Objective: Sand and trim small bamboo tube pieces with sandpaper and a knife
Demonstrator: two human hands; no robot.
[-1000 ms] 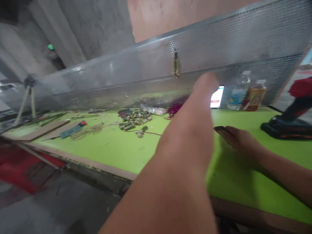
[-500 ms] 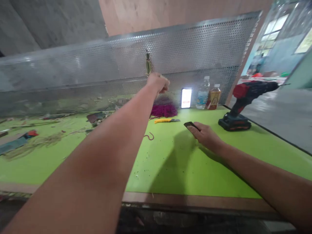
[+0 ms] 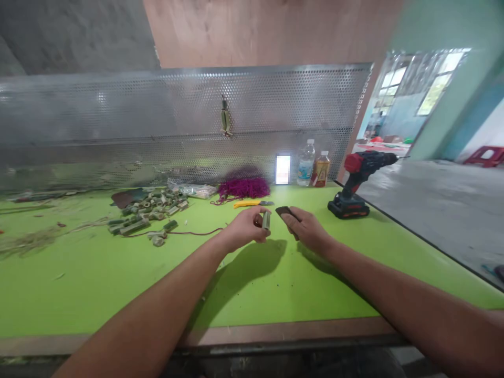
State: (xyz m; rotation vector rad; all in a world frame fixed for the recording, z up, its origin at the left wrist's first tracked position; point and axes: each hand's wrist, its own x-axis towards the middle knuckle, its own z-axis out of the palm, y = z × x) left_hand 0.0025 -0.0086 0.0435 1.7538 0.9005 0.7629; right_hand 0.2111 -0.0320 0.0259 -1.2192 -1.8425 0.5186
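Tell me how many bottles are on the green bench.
2: a clear water bottle and, just right of it, an amber drink bottle, both upright at the back of the bench.

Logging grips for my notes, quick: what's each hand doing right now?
Left hand: closed, holding a short tube.
Right hand: closed, holding a dark flat piece.

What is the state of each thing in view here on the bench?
left hand: holding a short tube
right hand: holding a dark piece
phone: upright, screen lit
drill: standing on its battery
water bottle: upright, capped
knife: lying flat
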